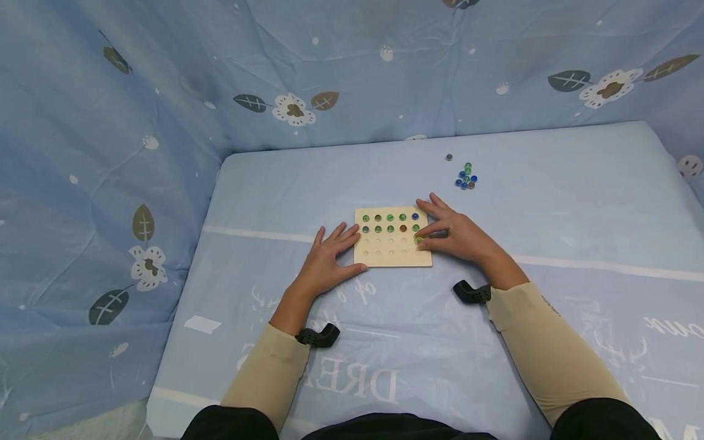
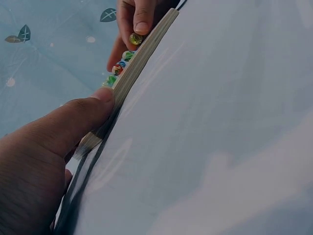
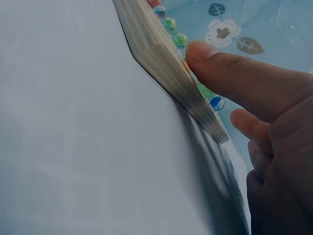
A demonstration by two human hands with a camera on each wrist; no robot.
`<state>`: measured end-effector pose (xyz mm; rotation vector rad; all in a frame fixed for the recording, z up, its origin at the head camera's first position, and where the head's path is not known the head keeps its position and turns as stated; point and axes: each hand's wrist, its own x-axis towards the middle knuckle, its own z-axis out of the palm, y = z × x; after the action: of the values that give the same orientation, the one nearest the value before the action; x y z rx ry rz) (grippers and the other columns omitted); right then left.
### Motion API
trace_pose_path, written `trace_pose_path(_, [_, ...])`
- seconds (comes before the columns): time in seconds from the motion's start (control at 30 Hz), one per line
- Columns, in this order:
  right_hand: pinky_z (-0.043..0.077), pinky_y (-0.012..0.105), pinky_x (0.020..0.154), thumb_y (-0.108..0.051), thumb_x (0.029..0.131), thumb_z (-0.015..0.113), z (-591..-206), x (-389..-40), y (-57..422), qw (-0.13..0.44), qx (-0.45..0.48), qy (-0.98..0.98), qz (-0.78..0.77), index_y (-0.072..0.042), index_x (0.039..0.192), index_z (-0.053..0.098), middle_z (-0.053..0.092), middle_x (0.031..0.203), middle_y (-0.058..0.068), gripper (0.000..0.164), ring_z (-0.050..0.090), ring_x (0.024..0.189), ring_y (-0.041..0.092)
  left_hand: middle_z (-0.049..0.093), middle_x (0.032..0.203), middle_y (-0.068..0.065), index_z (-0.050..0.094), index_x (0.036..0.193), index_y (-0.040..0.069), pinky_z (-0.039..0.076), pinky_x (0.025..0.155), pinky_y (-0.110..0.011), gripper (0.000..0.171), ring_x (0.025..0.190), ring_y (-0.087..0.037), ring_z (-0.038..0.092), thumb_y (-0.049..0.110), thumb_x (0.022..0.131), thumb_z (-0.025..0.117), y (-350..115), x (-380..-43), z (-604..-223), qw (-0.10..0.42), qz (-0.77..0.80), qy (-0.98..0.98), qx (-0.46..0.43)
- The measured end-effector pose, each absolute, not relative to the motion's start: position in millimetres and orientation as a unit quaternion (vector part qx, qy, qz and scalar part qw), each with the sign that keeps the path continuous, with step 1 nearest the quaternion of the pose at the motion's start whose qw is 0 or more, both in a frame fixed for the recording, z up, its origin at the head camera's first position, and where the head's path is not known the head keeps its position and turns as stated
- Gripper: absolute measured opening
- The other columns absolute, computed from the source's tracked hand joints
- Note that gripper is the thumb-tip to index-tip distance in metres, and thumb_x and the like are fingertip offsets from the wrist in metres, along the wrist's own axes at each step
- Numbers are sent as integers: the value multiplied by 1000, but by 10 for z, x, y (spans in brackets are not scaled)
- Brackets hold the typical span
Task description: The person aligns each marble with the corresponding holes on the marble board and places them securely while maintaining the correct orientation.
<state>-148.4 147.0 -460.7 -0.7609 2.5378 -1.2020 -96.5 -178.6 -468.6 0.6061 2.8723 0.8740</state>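
A pale wooden board (image 1: 392, 256) with rows of round hollows lies on the table. Glass marbles (image 1: 390, 217) in green, blue and brown fill its two far rows; the two near rows show bare hollows. My right hand (image 1: 453, 232) pinches a yellow-green marble (image 2: 136, 38) between thumb and finger, over the right end of the third row. Beyond that, its other fingers reach past the board's far right corner. My left hand (image 1: 327, 263) touches the board's left side with spread, fairly straight fingers, its thumb (image 2: 100, 100) against the near edge.
Loose blue, green and brown marbles (image 1: 464, 183) lie in a cluster beyond the board to the right, with a single dark marble (image 1: 449, 157) farther back. A printed blue cloth (image 1: 467, 348) covers the table, and patterned curtains (image 1: 352, 73) hang behind it and at the left.
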Motion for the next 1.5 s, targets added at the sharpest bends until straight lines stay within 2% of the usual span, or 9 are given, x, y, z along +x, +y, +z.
trace_pose_path(0.67, [22,61,118,-30,83,80,-4609,-1482,1467,116,-261,870,-402,-14,113,77,28,162,3,34,2,154,21,39,156,7,47,148,19,3,125,-52,78,150,-18,26,46,81,78,-1778,-955,-4672,40,283,938,193])
trace_pose_path(0.9, [21,62,118,-32,82,81,-4588,-1470,1484,97,-267,871,-401,-15,113,77,31,161,1,36,4,154,20,39,156,8,47,148,20,3,125,-52,79,149,-18,27,48,81,78,-1786,-961,-4692,36,279,939,197])
trace_pose_path(1.1, [18,62,119,-31,81,82,-4572,-1457,1495,106,-253,862,-426,-17,112,77,33,160,-4,34,4,154,16,39,156,8,46,148,20,4,125,-52,79,149,-17,27,48,81,78,-1794,-961,-4704,34,277,939,199])
trace_pose_path(1.37, [8,66,119,-29,81,82,-4531,-1457,1507,83,-255,864,-427,-15,109,78,37,158,0,32,4,154,28,40,155,8,47,148,20,4,125,-52,78,149,-18,27,48,81,78,-1792,-953,-4692,33,279,939,199])
trace_pose_path(1.5, [4,65,120,-29,82,81,-4513,-1475,1549,57,-261,874,-407,-12,115,76,37,158,3,37,4,154,32,40,155,8,48,147,20,4,125,-53,78,149,-18,28,48,81,78,-1784,-950,-4696,32,278,940,197])
